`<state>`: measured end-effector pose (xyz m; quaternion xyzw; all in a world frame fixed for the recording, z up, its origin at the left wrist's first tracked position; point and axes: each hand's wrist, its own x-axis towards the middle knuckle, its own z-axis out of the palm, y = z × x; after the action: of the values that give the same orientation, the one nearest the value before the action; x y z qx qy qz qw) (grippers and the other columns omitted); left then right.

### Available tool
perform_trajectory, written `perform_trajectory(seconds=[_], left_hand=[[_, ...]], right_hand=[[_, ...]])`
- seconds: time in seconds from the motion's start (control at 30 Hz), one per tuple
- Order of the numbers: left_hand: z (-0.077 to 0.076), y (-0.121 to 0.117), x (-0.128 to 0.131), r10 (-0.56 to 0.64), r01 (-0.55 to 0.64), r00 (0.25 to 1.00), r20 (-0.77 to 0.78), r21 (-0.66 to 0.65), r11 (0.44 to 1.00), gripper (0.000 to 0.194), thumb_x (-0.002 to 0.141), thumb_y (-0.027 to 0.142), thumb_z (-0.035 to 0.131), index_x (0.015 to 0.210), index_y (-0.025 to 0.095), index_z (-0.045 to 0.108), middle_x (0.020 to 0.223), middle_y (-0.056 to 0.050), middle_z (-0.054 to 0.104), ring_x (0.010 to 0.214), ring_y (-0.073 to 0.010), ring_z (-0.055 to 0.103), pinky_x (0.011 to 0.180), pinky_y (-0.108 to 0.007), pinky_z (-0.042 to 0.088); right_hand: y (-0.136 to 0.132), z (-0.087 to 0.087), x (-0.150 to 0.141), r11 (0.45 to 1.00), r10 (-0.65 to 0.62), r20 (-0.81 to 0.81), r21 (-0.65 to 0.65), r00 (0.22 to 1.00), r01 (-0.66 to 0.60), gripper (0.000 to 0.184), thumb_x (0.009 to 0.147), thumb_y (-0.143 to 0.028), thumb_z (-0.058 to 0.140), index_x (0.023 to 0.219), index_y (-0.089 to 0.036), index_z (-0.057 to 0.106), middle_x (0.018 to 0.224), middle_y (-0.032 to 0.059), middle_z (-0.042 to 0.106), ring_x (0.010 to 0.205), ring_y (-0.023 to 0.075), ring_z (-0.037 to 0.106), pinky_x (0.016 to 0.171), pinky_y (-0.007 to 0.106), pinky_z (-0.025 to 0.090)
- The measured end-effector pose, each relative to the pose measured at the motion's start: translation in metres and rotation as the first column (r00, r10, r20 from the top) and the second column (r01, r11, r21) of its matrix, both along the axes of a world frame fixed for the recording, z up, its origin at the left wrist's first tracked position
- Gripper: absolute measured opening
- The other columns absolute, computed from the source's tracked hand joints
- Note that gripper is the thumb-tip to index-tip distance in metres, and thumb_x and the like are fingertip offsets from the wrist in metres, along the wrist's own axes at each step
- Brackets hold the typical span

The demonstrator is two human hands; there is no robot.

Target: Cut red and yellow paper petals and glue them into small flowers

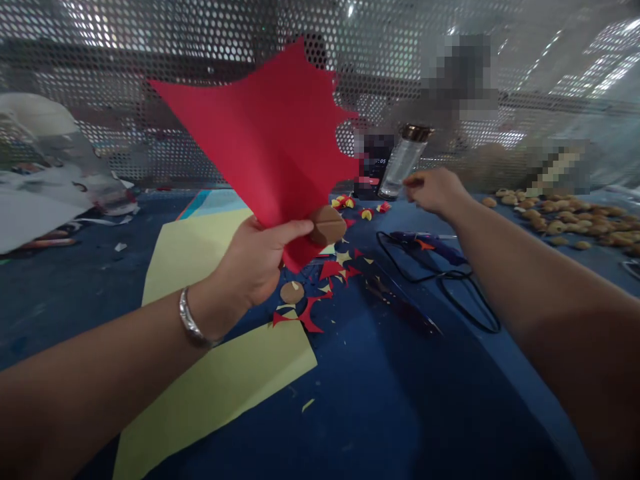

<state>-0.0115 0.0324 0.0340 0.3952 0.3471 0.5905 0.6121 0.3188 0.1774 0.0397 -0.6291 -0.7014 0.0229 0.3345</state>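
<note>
Blue desk (pixel 360 400): left hand (pixel 254 261) pinches red sheet (pixel 270 143) and cardboard disc (pixel 331 227) left of bottle (pixel 403 163), sheet edge scalloped, most uncut; small red-yellow pieces (pixel 367 215) done near bottle's base, right hand (pixel 436 190) loosely curled just right of bottle, can't tell if holding anything.

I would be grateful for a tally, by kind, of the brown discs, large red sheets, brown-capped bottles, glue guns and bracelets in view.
Brown discs: 2 (one in the left hand, one on the table)
Large red sheet: 1
Brown-capped bottle: 1
Glue gun: 1
Bracelet: 1
Total: 6
</note>
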Motion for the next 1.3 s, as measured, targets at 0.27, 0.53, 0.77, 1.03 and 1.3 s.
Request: perform_trajectory(seconds=[0.27, 0.53, 0.77, 1.03, 1.3], left_hand=[[-0.017, -0.008, 0.002, -0.113, 0.110, 0.993, -0.027, -0.100, 0.989, 0.032, 0.070, 0.015, 0.092, 0.099, 0.012, 0.080, 0.103, -0.013, 0.084, 0.093, -0.0278, 0.081, 0.090, -0.041, 0.066], [-0.016, -0.017, 0.008, -0.197, 0.195, 0.980, 0.008, -0.190, 0.962, 0.032, 0.061, 0.010, 0.093, 0.089, 0.010, 0.080, 0.092, -0.012, 0.083, 0.080, -0.0233, 0.078, 0.089, -0.041, 0.064], [-0.016, -0.014, 0.004, -0.293, 0.284, 0.956, -0.016, -0.211, 0.935, 0.037, 0.064, 0.011, 0.093, 0.099, 0.011, 0.081, 0.099, -0.014, 0.084, 0.085, -0.0257, 0.079, 0.083, -0.039, 0.064], [-0.014, -0.015, 0.003, -0.375, 0.373, 0.927, 0.020, -0.165, 0.913, 0.044, 0.065, 0.012, 0.095, 0.106, 0.012, 0.080, 0.108, -0.015, 0.084, 0.096, -0.0284, 0.080, 0.093, -0.042, 0.064], [-0.024, -0.013, 0.000, -0.406, 0.403, 0.913, -0.045, -0.070, 0.913, 0.037, 0.068, 0.016, 0.096, 0.103, 0.016, 0.084, 0.111, -0.011, 0.084, 0.100, -0.0253, 0.081, 0.095, -0.038, 0.064]], right_hand=[[-0.145, -0.016, -0.079, 0.968, 0.105, -0.042, 0.235, 0.994, -0.092, 0.015, 0.098, -0.033, 0.065, 0.105, -0.025, 0.076, 0.090, 0.0039, 0.078, 0.072, 0.0196, 0.073, 0.069, 0.035, 0.058], [-0.192, -0.020, -0.112, 0.864, 0.369, 0.254, 0.263, 0.894, -0.430, 0.031, 0.098, -0.036, 0.071, 0.127, -0.023, 0.068, 0.107, 0.0079, 0.077, 0.088, 0.0231, 0.075, 0.080, 0.037, 0.061], [-0.195, -0.028, -0.109, 0.863, 0.383, 0.256, 0.243, 0.888, -0.442, 0.034, 0.100, -0.039, 0.068, 0.131, -0.026, 0.066, 0.108, 0.0090, 0.076, 0.085, 0.0238, 0.074, 0.077, 0.039, 0.062], [-0.195, -0.030, -0.109, 0.856, 0.405, 0.204, 0.257, 0.891, -0.448, 0.032, 0.099, -0.036, 0.070, 0.130, -0.028, 0.068, 0.110, 0.0090, 0.076, 0.087, 0.0234, 0.074, 0.074, 0.037, 0.062], [-0.195, -0.032, -0.110, 0.850, 0.407, 0.216, 0.265, 0.887, -0.455, 0.031, 0.099, -0.036, 0.071, 0.129, -0.030, 0.068, 0.109, 0.0080, 0.076, 0.094, 0.0244, 0.074, 0.083, 0.039, 0.063]])
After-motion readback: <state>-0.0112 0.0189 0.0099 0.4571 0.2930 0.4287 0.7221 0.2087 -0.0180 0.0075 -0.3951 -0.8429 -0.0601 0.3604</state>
